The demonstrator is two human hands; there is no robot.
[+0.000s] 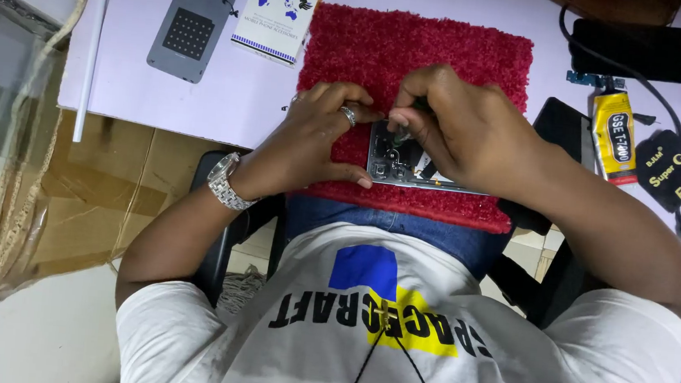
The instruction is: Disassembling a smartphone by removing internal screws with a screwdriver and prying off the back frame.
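On the red mat at the worktop's near edge, the left hand pins the opened phone flat while the right hand, fingertips pinched narrow, works a small part inside, which seems to call for steady, delicate fingertip control.

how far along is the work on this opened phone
Done: the back cover lies off to one side, and the opened phone shows its insides on the red mat. In hand: left hand steadies it, right hand works inside. Left: it remains open.
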